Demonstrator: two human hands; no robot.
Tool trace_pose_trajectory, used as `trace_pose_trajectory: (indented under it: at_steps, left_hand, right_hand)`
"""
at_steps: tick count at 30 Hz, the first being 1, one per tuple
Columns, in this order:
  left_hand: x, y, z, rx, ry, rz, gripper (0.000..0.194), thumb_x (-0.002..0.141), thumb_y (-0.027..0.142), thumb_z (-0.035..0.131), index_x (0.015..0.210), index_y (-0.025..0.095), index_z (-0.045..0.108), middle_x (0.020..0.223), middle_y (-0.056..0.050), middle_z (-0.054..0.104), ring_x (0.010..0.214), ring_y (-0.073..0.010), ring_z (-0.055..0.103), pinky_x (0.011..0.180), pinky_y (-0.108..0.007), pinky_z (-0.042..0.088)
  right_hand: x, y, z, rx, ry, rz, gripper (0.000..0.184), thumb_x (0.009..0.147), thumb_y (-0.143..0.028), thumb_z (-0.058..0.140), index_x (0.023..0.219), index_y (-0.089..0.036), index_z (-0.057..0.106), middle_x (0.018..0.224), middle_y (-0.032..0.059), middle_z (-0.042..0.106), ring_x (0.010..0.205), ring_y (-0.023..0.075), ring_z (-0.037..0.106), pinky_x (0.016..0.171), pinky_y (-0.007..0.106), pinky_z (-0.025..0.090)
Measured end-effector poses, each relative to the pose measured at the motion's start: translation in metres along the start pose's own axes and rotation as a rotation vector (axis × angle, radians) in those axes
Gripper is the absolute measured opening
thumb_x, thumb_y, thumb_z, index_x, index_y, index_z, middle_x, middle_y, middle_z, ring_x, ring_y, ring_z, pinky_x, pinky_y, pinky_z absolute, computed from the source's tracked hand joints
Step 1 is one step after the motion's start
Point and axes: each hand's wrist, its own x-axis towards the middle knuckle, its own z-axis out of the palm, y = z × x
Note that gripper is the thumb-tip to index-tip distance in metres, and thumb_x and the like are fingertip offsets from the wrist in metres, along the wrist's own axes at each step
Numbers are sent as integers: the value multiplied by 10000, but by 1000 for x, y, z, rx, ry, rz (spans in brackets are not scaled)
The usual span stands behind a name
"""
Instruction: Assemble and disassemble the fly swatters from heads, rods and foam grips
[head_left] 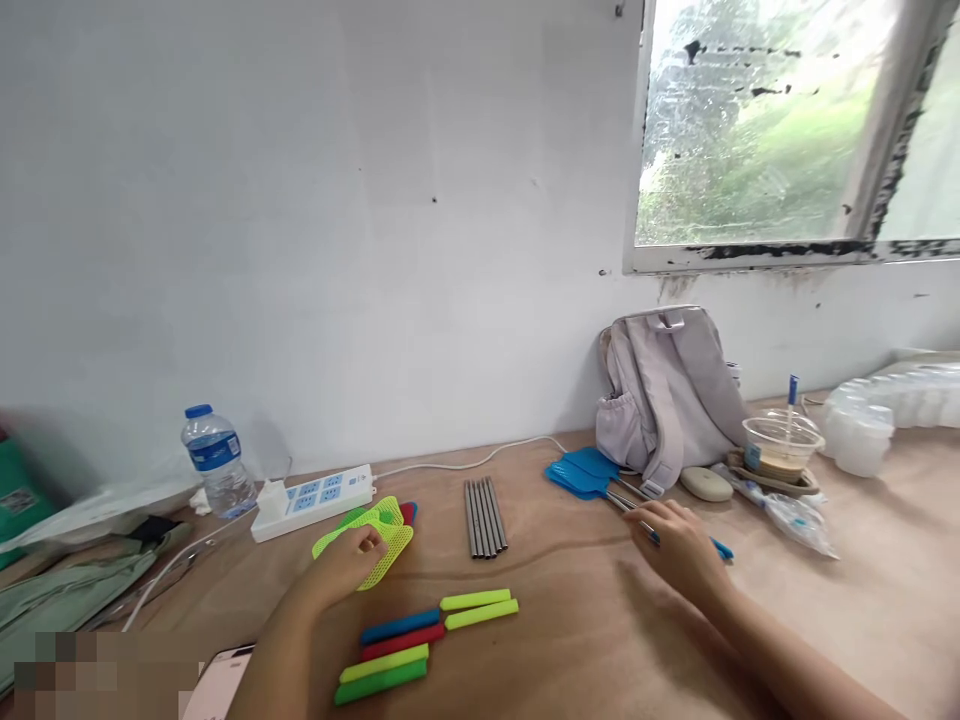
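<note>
Nearest the camera, at bottom left: phone (219, 682), partly cut off by the frame and the left forearm. Just right of it, on the brown table (562, 640): green bar (381, 682), yellow-green bar (385, 663) close behind, then red bar (403, 642) and blue bar (401, 626), then two yellow bars (481, 614) off to the right.

At the left hand (352, 562): fingers curled down over a yellow-green mesh piece (394, 556), on top of other mesh pieces with green, red and blue edges showing. At the right hand (681, 548): fingers over the metal stems of blue swatters (585, 472), heads out to its left, blue handle end past its other side. Fingertips mostly hidden; can't tell for either hand whether clenched on these or only resting.

Between the hands, farther back: row of grey metal tubes (486, 520), side by side, touched by neither. Behind the left hand: white power strip (315, 502), blue-capped bottle (215, 455) near it. Behind the right hand: pale backpack (675, 395) against the wall (300, 250), rounded beige case (706, 484) just in front. Farther right: plastic packet (802, 520), cup with straw (784, 440), clear containers (862, 435).
</note>
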Motion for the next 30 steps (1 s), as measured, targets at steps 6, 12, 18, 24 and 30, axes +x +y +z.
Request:
trace_pose_trajectory:
  at_steps: [6,12,18,24,30]
  left_hand:
    - [-6,10,-17,-7,28,-39,340,632,516,477,718,204,581,721,-21,633,734,-248,582,621,-300,395]
    - [-12,22,-23,62,67,-24,365,684,530,400,746,211,566,738,-30,633,724,-243,588,612,-296,391]
    - [-23,50,-13,42,47,52,312,711,505,428,725,220,553,719,-15,621,689,-221,573,603,-282,375]
    - [-39,92,23,-217,-87,179,294,750,479,460,775,215,585,868,-34,614,816,-218,567,723,-309,401]
    - [-68,127,72,-677,-378,152,562,760,529,516,1231,232,442,1255,-106,497,1159,-233,455,950,-349,323]
  right_hand:
    - [-11,66,-7,12,-28,427,303,759,-399,465,832,-198,680,814,96,680,763,261,605,649,357,437]
    - [-13,72,8,222,-99,502,283,736,-380,448,759,-212,675,786,106,698,699,273,624,607,366,442]
    - [-6,66,11,223,14,431,248,744,-305,393,644,-228,607,687,108,641,668,274,605,618,395,454]
    - [9,51,-6,246,134,390,241,808,-325,357,812,-199,562,858,135,576,805,261,582,743,393,466]
    - [7,-41,-24,621,98,355,314,846,-402,362,1039,-175,461,850,86,580,777,208,565,716,348,469]
